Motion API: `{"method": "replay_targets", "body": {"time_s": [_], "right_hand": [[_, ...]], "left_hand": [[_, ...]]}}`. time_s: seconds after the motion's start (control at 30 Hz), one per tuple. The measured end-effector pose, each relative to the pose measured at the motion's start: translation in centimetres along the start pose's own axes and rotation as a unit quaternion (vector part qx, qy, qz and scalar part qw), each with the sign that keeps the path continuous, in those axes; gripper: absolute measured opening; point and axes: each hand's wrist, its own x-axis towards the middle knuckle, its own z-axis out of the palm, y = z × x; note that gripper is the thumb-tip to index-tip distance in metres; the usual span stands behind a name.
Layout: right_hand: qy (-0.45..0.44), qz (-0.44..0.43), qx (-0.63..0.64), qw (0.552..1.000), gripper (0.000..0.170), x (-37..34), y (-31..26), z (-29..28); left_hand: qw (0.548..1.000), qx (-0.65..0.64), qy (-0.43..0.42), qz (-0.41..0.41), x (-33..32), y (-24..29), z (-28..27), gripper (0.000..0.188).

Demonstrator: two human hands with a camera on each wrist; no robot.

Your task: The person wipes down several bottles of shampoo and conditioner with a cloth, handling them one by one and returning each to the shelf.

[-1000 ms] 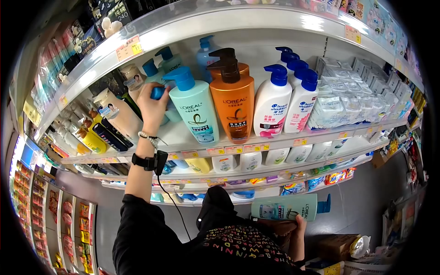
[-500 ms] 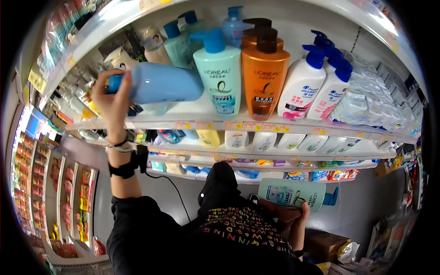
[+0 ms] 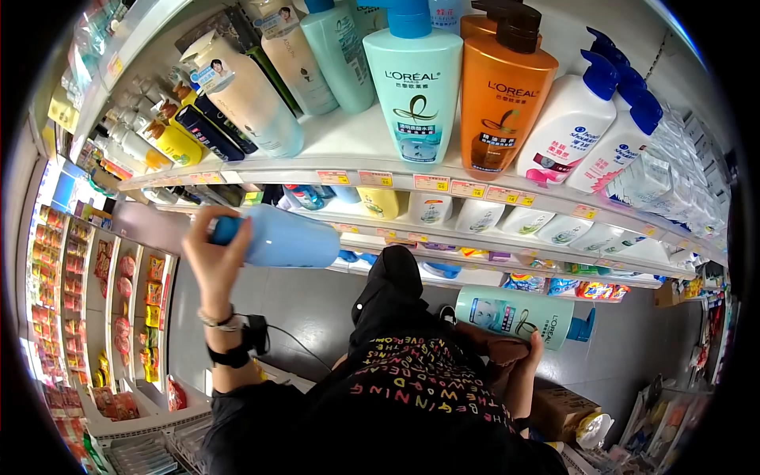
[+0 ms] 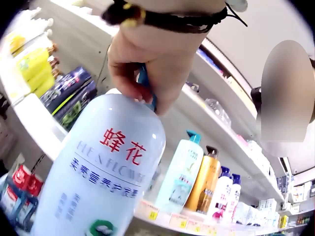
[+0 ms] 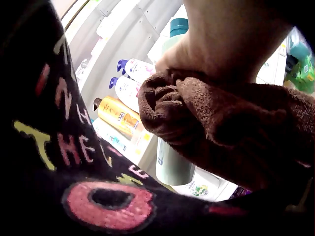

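Observation:
My left hand [image 3: 215, 257] grips a light blue bottle [image 3: 291, 237] by its blue cap, the bottle lying sideways in front of the lower shelves. In the left wrist view the fingers curl round the cap above the bottle's red Chinese lettering [image 4: 122, 146]. Down by the body, my right hand [image 3: 532, 356] holds a pale green L'Oréal pump bottle [image 3: 514, 317] on its side, with a brown cloth [image 3: 495, 346] beneath. In the right wrist view the cloth [image 5: 197, 113] hides the fingers and part of that bottle.
On the upper shelf stand a green L'Oréal bottle [image 3: 413, 87], an orange one [image 3: 507, 99], white blue-pumped bottles [image 3: 571, 127] and cream bottles [image 3: 237, 95]. More bottles line the lower shelf [image 3: 479, 215]. Snack racks [image 3: 119, 317] are at the left, a cardboard box [image 3: 560, 412] at lower right.
The left hand took the blue bottle by its cap, lifted it off the upper shelf and brought it down towards the body. The right hand still holds the green bottle.

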Motion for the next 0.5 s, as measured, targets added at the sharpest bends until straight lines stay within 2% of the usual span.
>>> {"method": "replay_targets", "body": {"time_s": [0.07,0.27,0.37,0.4,0.47,0.5], "right_hand": [[0.002,-0.013,-0.011,1.0,0.057,0.0,-0.2,0.1],[0.02,-0.043,-0.046,0.998,0.061,-0.9,-1.2,-0.4],[0.012,0.008,-0.029,0.999,0.061,-0.4,-0.5,-2.6],[0.01,0.008,-0.03,0.999,0.061,-0.3,-0.2,-3.1],[0.029,0.009,0.009,0.999,0.06,-1.2,-1.0,-1.0],[0.03,0.011,0.007,0.999,0.06,-1.5,-1.3,-0.1]], "left_hand": [[0.997,-0.005,0.017,0.081,-0.8,-1.1,3.1,0.014],[0.994,0.031,0.088,0.064,-1.9,-5.4,9.9,0.016],[0.982,0.031,0.165,0.082,-2.1,-6.3,12.5,0.018],[0.982,0.031,0.166,0.081,-2.2,-6.6,12.9,0.018],[0.973,0.046,0.218,0.056,-2.4,-7.2,13.5,0.018],[0.974,0.047,0.217,0.054,-2.8,-7.5,13.7,0.018]]}}
